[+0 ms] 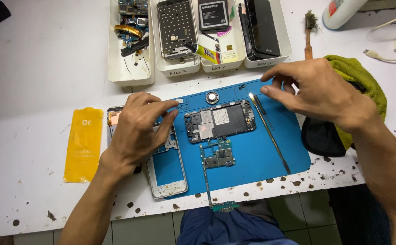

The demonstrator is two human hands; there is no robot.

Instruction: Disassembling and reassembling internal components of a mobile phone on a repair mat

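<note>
Blue rubber mat (252, 154) on the white bench (34, 81) carries a black phone mid-frame (220, 120), a green circuit board (219, 156) below it and thin metal tools (270, 134) beside. Left hand (136, 131), fingers loosely curled and holding nothing visible, lies over a silver phone frame (166, 172), hiding its upper half. Right hand (318, 90) hovers half-open, fingertips just above the tool tips; whether they touch is unclear.

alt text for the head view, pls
A person's left hand rests on a silver phone frame at the edge of a blue rubber work mat, while the right hand hovers near thin metal tweezers. A black phone midframe lies between them.
</note>
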